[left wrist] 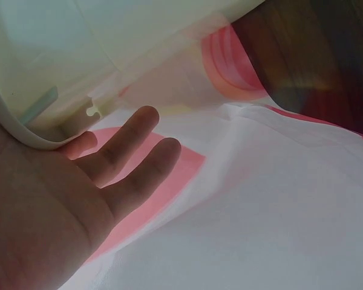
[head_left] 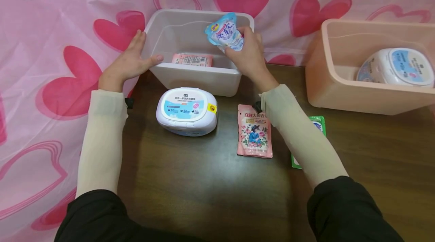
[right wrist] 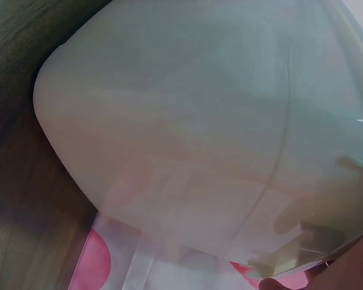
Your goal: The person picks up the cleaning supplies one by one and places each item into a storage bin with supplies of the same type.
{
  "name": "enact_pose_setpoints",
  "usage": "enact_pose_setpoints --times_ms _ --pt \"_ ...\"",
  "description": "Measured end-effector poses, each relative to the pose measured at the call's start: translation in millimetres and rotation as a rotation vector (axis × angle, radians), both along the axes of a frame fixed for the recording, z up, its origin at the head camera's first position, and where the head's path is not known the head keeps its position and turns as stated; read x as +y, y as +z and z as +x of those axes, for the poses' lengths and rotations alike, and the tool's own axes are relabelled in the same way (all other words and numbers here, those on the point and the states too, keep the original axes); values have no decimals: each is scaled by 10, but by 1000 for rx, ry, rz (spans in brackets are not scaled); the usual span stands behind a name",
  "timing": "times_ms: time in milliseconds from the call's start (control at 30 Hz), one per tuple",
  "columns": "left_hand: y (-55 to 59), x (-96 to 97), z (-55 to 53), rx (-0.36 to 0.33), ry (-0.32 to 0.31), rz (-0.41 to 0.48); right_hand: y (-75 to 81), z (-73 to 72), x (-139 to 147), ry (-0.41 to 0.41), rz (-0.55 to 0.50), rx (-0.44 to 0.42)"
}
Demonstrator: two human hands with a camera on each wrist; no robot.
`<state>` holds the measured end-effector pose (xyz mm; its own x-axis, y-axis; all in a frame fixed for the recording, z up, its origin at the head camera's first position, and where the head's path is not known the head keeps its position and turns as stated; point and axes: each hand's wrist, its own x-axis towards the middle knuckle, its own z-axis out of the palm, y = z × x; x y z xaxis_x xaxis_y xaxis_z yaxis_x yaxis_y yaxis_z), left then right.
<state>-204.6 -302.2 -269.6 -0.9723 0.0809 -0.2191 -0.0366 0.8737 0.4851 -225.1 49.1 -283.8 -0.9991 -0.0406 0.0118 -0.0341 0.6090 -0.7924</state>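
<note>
On the table point(head_left: 190, 185) stands a bin point(head_left: 224, 83) before the curtain point(head_left: 68, 15), with a packet point(head_left: 193, 60) in it, the left hand point(head_left: 130, 60) at its left edge and, over its right side, a pouch point(head_left: 224, 33) in the right hand point(head_left: 249, 54). Before it sits a tub point(head_left: 187, 110) with, to its right, a sachet point(head_left: 255, 134) and then a second sachet point(head_left: 318, 123) (partly below the right forearm point(head_left: 302, 132)). At far right a second bin point(head_left: 367, 97) holds a second tub point(head_left: 399, 67)

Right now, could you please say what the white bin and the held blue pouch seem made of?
White bin: probably glossy moulded plastic, given its smooth, reflective sides and rounded corners. Blue pouch: likely shiny, flexible plastic film, given its creased, printed surface.
</note>
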Motion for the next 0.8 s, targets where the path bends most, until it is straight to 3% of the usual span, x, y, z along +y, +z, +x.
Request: enact_pose_setpoints --times_ms 200,567,800 --pt "2 -3 -1 0 1 5 7 1 -9 -2 18 -10" --pt "10 -22 -18 -1 -3 6 -4 23 31 63 10 62" --pt "-5 -13 -12 0 -3 1 -36 142 140 94 -94 79"
